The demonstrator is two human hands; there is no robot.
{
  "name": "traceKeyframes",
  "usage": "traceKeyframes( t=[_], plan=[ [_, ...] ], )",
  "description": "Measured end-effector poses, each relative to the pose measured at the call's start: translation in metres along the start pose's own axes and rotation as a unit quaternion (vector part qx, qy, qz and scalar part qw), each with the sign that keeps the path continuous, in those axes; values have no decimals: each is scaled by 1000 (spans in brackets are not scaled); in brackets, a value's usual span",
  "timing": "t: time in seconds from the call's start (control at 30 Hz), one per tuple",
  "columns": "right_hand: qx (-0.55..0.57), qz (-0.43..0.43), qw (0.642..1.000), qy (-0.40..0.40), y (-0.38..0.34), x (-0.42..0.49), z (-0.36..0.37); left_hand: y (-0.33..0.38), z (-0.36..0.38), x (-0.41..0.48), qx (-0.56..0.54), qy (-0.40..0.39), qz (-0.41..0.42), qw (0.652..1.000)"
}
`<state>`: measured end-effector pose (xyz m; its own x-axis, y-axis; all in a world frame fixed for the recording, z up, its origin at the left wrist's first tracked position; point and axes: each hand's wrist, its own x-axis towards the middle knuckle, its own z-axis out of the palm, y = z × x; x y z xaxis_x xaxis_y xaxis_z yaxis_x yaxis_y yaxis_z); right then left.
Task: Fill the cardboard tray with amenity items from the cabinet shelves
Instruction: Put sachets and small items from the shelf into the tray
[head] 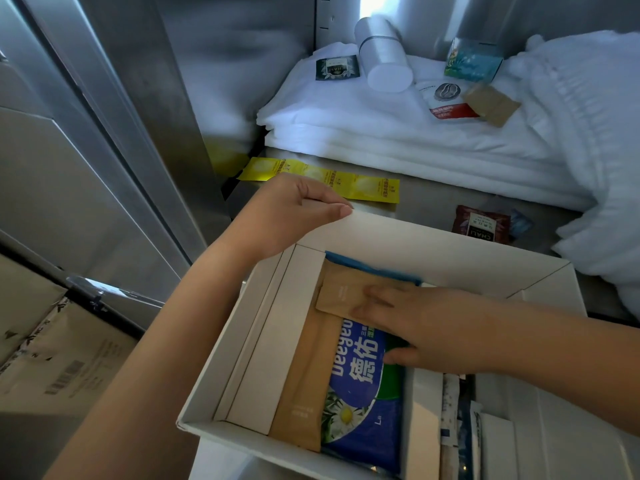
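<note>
A white cardboard tray [433, 247] sits low in front of the metal cabinet shelf. My left hand [294, 211] grips the tray's far left rim, thumb along the edge. My right hand [415, 323] lies flat inside the tray, fingers straight, pressing on a small brown paper packet [337, 296]. Under it are a blue wipes pack [360, 393], a long brown sachet [304, 386] and white boxes [273, 341]. More sachets stand along the tray's right side [460, 427].
On the shelf lie a yellow sachet strip [322, 176], a dark red tea bag [481, 225], folded white towels [381, 133] carrying a white roll [384, 60], tea packets [337, 68], a teal box [472, 60], a coffee sachet [446, 98]. Cardboard cartons [52, 358] lower left.
</note>
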<state>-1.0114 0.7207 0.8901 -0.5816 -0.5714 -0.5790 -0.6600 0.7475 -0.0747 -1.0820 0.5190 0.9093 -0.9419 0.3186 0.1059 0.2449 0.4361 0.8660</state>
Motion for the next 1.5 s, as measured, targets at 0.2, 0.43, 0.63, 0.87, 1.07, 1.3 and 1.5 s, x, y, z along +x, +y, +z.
traceKeyframes(
  t=[0.2,0.43,0.63,0.87,1.07,1.3,1.5],
  plan=[
    [5,-2,1000,-5,1,-1,0,0,0,0,-5,1,1,1000],
    [-11,-12,999,39,3,-9,-9,0,0,0,3,0,10,1000],
    [13,-53,984,168,15,-30,-45,-5,0,3,-12,3,5,1000],
    [132,6,926,353,46,-51,-85,-8,1,4,-17,5,4,1000],
    [223,119,864,436,112,-29,-94,-9,0,5,2,4,6,1000],
    [199,270,844,419,178,11,-93,-8,0,3,8,0,2,1000],
    [168,282,840,431,184,9,-103,-7,-1,3,14,-5,-2,1000]
  ],
)
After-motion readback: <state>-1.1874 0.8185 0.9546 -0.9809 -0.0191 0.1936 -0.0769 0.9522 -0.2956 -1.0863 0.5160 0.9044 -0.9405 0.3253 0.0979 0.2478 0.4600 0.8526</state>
